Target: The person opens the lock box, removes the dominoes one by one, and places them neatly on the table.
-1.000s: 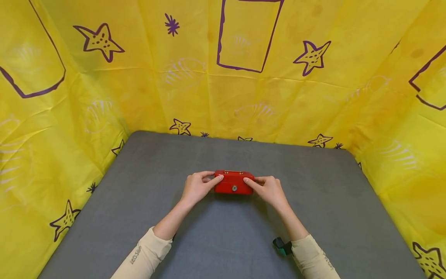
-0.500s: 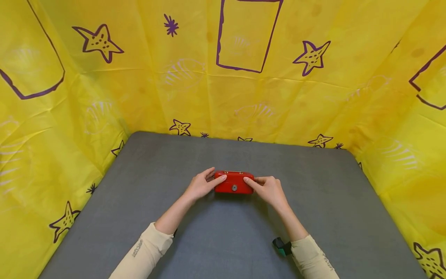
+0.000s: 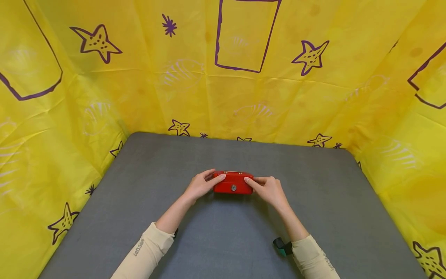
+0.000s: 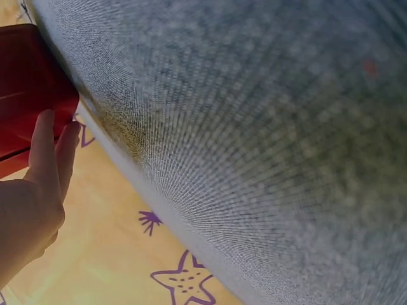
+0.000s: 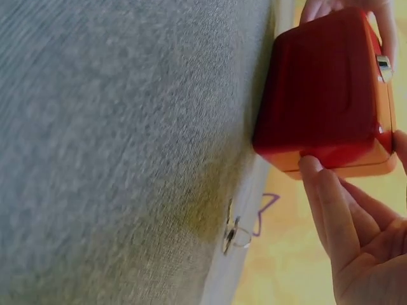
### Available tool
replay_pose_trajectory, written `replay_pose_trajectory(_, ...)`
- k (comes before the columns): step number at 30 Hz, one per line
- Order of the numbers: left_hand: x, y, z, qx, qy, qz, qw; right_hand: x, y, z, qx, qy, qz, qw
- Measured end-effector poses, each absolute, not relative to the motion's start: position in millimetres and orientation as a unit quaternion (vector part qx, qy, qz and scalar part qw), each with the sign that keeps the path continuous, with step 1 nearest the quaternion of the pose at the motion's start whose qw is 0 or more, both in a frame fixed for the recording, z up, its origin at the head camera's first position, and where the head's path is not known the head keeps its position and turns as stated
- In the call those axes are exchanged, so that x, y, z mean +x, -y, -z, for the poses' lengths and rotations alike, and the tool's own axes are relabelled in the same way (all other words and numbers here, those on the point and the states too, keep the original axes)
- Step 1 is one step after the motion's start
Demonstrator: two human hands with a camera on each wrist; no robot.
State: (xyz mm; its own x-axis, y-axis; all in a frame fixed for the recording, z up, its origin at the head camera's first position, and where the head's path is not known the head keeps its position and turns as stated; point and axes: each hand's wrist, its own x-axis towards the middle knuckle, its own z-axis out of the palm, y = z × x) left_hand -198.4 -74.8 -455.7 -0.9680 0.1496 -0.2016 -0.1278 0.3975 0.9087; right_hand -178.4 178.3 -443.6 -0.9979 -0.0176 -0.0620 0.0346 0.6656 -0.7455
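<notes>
A small red cash box (image 3: 228, 186) with a round lock on its front and a thin brass-coloured handle on its lid stands on the grey table (image 3: 223, 240) in the head view. Its lid is down. My left hand (image 3: 198, 186) grips the left end, thumb on the upper front and fingers at the side. At the right end, my right hand (image 3: 271, 190) holds it the same way, thumb on the front corner. The left wrist view has the left fingers (image 4: 43, 149) against the red side. In the right wrist view, the right fingertips (image 5: 311, 166) touch the box's end.
Yellow cloth (image 3: 195, 93) printed with purple starfish and fish surrounds the table at the back and both sides. A dark wrist strap (image 3: 283, 247) sits at the right sleeve. No other object is seen on the table in the head view.
My left fingers have shifted a little on the left end, and the left thumb lies slightly further in along the front. The right hand and the box stay essentially in place.
</notes>
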Motion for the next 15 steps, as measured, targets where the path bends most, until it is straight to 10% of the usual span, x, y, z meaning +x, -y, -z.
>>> replay_pose_trajectory(15,-198,72,456,-0.007,-0.825,-0.551,0.124,-184,-223,450,-0.01,-0.898,0.44,-0.004)
